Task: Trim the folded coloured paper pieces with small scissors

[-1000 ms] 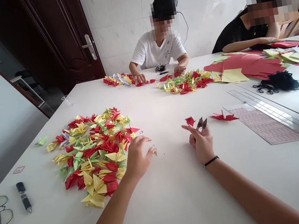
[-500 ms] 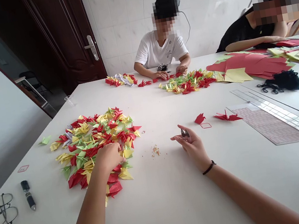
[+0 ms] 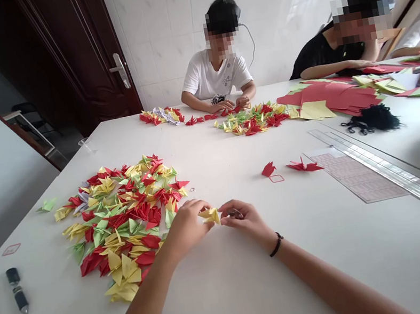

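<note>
a yellow paper piece [image 3: 209, 215], drawn from the pile [image 3: 123, 215], is now pinched between left hand [image 3: 185, 227] and right hand [image 3: 244, 219]. the white table [image 3: 234, 293] is backed by a tiled wall [image 3: 156, 36].

Hands meet on a yellow piece

The left hand [image 3: 187, 227] has left the heap of red, yellow and green folded paper pieces [image 3: 124, 221] and now pinches a small yellow folded paper piece [image 3: 209, 215] over the white surface [image 3: 234, 293]. The right hand [image 3: 244, 219], earlier raised apart with small metal snips showing, has come across, and its grip meets the same piece. The snips can no longer be made out.
</note>
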Demonstrator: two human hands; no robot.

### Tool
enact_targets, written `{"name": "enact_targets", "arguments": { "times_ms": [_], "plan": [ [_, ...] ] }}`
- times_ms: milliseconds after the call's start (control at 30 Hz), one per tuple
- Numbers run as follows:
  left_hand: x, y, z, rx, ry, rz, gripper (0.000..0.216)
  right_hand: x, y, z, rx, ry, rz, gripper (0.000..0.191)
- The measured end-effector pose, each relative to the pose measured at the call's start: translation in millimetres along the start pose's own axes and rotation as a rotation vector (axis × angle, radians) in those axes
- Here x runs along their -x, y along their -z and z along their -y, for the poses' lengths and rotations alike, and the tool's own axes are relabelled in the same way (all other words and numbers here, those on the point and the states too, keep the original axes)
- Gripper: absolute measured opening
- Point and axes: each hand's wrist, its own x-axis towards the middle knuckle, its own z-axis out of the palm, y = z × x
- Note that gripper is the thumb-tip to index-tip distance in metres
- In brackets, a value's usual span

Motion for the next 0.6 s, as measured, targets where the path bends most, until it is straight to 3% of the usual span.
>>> {"name": "enact_targets", "arguments": {
  "times_ms": [233, 333, 433, 600],
  "plan": [
    [0, -26, 11, 0.434, 0.158, 0.001, 0.021, 1, 3, -1, 0.015, -0.007, 0.022, 0.018],
    [1, -30, 14, 0.367, 0.123, -0.055, 0.014, -1, 4, -4, -0.012, 0.005, 0.063, 0.021],
    [3, -34, 18, 0.207, -0.024, -0.099, 0.008, -1, 4, -6, -0.012, -0.007, 0.081, 0.025],
    [8, -40, 26, 0.121, -0.159, -0.167, 0.027, 0, 3, -4, -0.039, 0.008, 0.062, 0.025]
  ]
}}
